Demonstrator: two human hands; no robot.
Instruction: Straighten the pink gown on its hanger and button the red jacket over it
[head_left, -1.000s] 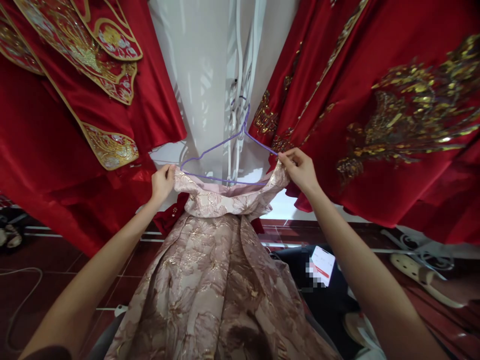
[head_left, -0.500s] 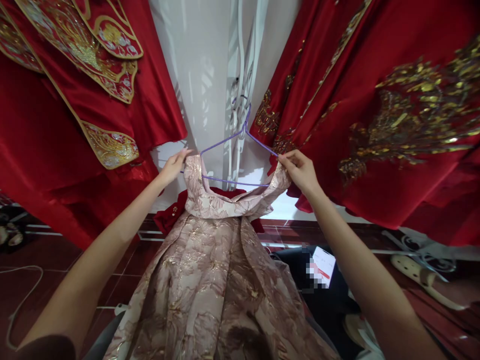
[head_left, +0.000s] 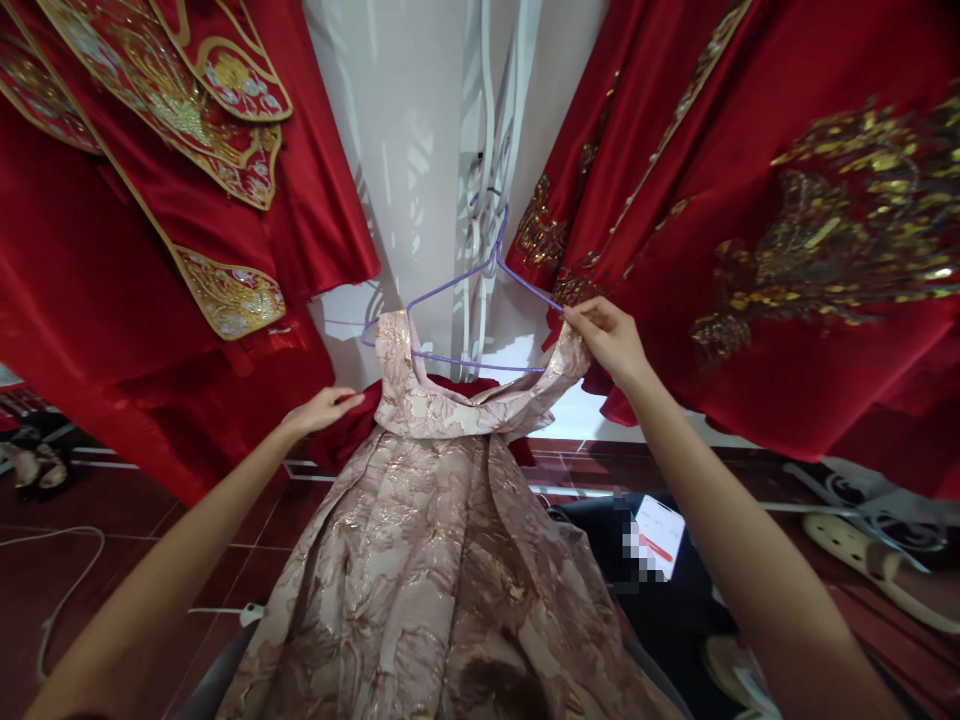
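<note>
Dress [head_left: 405,500] on a purple hanger [head_left: 450,283], right strap [head_left: 571,350] between your fingers

The dress hangs in front of you, its neckline near the hanger's lower bar and its skirt running down toward your body. Your right hand [head_left: 611,335] pinches the right strap at the hanger's right end; whether those fingertips also grip the wire, I cannot tell. Your left hand [head_left: 326,410] holds nothing: its fingers stretch out loosely just beside the bodice, in front of some dark red cloth [head_left: 341,440]. The left strap [head_left: 394,345] lies over the hanger near its left corner, and that corner pokes out past it. The hook stands against white metalwork [head_left: 487,110]; whether it is caught there is unclear.

Red gowns hang on both sides of you: the left gown [head_left: 330,230] has gold-edged panels, and the right gown [head_left: 697,230], with gold sequins, falls close behind your right hand. Beyond the skirt's right edge, a lit phone [head_left: 664,535] lies on dark fabric [head_left: 645,610]. Farther right you see a tan clog [head_left: 844,545]. On your left, a pale cable [head_left: 101,555] curls across the tiled floor [head_left: 232,570].
</note>
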